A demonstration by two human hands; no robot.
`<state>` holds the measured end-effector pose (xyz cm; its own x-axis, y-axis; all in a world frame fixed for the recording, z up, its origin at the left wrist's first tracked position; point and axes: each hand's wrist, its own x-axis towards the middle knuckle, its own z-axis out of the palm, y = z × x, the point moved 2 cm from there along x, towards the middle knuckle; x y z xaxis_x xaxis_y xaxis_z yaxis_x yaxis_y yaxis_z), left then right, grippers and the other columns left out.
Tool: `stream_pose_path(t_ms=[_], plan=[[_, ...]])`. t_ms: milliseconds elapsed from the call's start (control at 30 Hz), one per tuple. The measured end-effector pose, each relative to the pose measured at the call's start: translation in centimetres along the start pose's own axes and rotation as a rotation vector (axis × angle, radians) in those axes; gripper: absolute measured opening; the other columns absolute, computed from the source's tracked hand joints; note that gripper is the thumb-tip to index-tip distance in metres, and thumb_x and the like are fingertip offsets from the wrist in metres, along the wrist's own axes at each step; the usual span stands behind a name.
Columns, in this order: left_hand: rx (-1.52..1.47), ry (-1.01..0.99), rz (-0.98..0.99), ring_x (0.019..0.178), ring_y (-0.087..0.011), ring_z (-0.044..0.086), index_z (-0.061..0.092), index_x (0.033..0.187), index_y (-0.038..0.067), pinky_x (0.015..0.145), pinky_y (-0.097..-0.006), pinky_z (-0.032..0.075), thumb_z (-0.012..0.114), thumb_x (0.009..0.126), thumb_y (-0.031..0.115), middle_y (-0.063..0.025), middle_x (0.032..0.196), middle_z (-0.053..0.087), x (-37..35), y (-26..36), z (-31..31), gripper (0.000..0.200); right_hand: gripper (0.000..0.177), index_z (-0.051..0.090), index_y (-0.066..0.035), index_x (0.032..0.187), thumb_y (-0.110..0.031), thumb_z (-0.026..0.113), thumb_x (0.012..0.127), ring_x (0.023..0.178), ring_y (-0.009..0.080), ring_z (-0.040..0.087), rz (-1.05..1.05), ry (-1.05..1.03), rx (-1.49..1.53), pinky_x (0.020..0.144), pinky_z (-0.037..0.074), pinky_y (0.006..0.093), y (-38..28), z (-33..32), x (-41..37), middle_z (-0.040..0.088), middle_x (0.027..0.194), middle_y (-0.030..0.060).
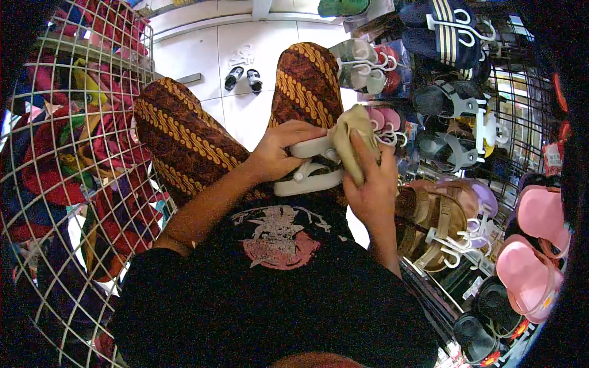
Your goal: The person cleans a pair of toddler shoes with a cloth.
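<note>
A pair of light grey sandals [308,183] with straps is held over my lap, one sandal above the other. My left hand [281,149] grips the upper sandal at its left end, with the thumb near its top edge. In my right hand [373,178] is a crumpled beige cloth [354,132], pressed against the right end of the sandals. The cloth and fingers hide that end of the pair. Just beyond the cloth are small pink sandals [385,118] on a white hanger.
A wire rack to the right carries several hung pairs, including brown sandals [438,221], pink clogs [529,276] and dark striped slides [448,30]. At left stands a wire mesh cage [80,153] of colourful items. Small black-and-white sandals [254,80] lie on the white tiled floor [190,55].
</note>
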<state>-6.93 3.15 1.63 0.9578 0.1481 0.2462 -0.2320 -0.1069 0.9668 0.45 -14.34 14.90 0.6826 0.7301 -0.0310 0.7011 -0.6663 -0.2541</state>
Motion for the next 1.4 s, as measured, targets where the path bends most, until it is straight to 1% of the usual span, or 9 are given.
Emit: stream_pose_path(t_ms=[100,233,600,767,900,1000,1167,1300,1400], plan=[[0.09,-0.003,0.064,0.112,-0.03,0.059,0.067,0.122,0.009,0.099,-0.0392,0.046,0.073,0.066,0.003,-0.011,0.12,0.064,0.2,0.1,-0.2,0.057,0.068,0.051,-0.016,0.141,-0.011,0.072,0.077,0.107,0.0421,0.056,0.286,0.023,0.058,0.092,0.047,0.0471,3.9,2.7,-0.1,0.052,0.117,0.0225],[0.146,-0.021,0.143,0.113,-0.0291,0.055,0.067,0.123,0.01,0.1,-0.0405,0.043,0.076,0.064,0.009,-0.0102,0.12,0.062,0.1,-0.5,0.1,0.06,0.064,0.048,-0.018,0.144,-0.035,0.07,0.085,0.108,0.0466,0.052,0.105,-0.043,0.148,0.096,0.044,0.052,0.1,2.4,-0.9,0.05,0.118,0.0259],[0.1,-0.132,0.063,0.122,-0.0296,0.048,0.057,0.134,0.007,0.106,-0.0409,0.035,0.08,0.064,0.021,-0.0112,0.135,0.057,1.7,-0.6,0.3,0.075,0.051,0.058,-0.016,0.135,-0.031,0.067,0.087,0.101,0.0363,0.055,0.123,0.095,0.043,0.09,0.046,0.0439,4.7,4.3,0.3,0.052,0.11,0.0191],[0.077,-0.15,0.03,0.121,-0.03,0.047,0.055,0.137,0.009,0.107,-0.0419,0.034,0.078,0.066,0.02,-0.0098,0.139,0.055,1.4,-0.9,0.4,0.076,0.055,0.057,-0.022,0.135,-0.039,0.071,0.085,0.102,0.042,0.055,0.052,0.016,0.002,0.086,0.049,0.0492,2.7,3.0,-0.4,0.054,0.116,0.0221],[0.046,-0.191,0.055,0.128,-0.0311,0.044,0.054,0.138,0.008,0.111,-0.0429,0.032,0.077,0.067,0.018,-0.0108,0.141,0.053,1.7,-0.9,0.4,0.075,0.056,0.059,-0.027,0.134,-0.042,0.074,0.081,0.105,0.0408,0.054,0.386,0.137,0.244,0.09,0.047,0.0516,5.8,4.1,0.5,0.054,0.117,0.0209],[-0.026,-0.182,0.049,0.131,-0.0326,0.044,0.054,0.138,0.008,0.112,-0.044,0.032,0.077,0.068,0.017,-0.0122,0.142,0.052,1.5,-1.1,0.6,0.074,0.053,0.059,-0.025,0.133,-0.04,0.072,0.084,0.105,0.0418,0.053,0.065,0.083,0.111,0.091,0.046,0.0514,4.1,2.5,0.5,0.053,0.115,0.0211],[-0.068,-0.166,0.066,0.131,-0.0345,0.046,0.054,0.137,0.006,0.111,-0.045,0.035,0.077,0.065,0.015,-0.013,0.141,0.052,1.6,-1.4,0.6,0.076,0.057,0.057,-0.026,0.135,-0.04,0.074,0.082,0.113,0.0424,0.051,0.422,0.03,0.211,0.095,0.045,0.0513,4.9,2.7,1.5,0.053,0.119,0.0216],[-0.021,-0.169,0.023,0.131,-0.0338,0.046,0.055,0.136,0.006,0.111,-0.0446,0.035,0.078,0.065,0.015,-0.0128,0.141,0.053,1.2,-0.9,0.5,0.076,0.057,0.057,-0.023,0.135,-0.039,0.074,0.082,0.106,0.0425,0.055,0.093,0.051,0.292,0.09,0.048,0.0499,2.9,1.8,1.1,0.055,0.114,0.0227],[0.024,-0.173,0.048,0.13,-0.0337,0.047,0.055,0.135,0.006,0.111,-0.0442,0.034,0.079,0.065,0.015,-0.0131,0.14,0.053,1.2,-1.4,0.6,0.075,0.056,0.059,-0.024,0.133,-0.04,0.074,0.082,0.102,0.0421,0.057,0.243,0.14,0.135,0.088,0.05,0.0495,4.7,4.1,1.3,0.055,0.113,0.0225]])
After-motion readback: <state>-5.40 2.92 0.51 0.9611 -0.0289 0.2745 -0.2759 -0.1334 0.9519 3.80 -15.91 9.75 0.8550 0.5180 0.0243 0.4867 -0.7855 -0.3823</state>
